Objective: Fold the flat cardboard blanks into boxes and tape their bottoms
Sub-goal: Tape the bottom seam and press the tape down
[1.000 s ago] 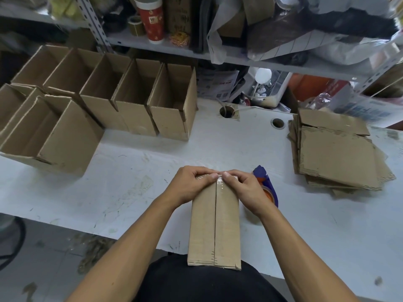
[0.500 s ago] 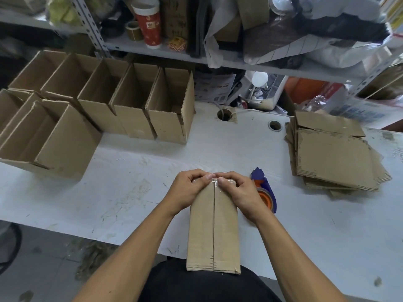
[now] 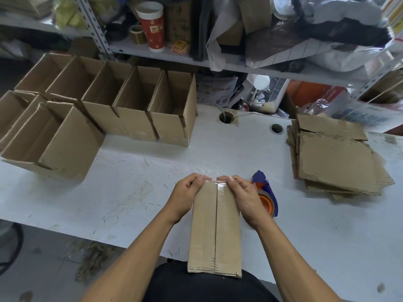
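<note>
Likely light and stiff, the box (image 3: 214,227) — both hands, left hand (image 3: 187,197) and right hand (image 3: 244,199), clamp its taped far end — best held by the side edges.

The box (image 3: 214,232) at six o'clock is matt brown corrugated cardboard, with glossy clear tape (image 3: 220,184) at its far end. The table (image 3: 141,171) is scuffed white laminate. At three o'clock, the tape dispenser (image 3: 267,196) looks like smooth plastic.
</note>
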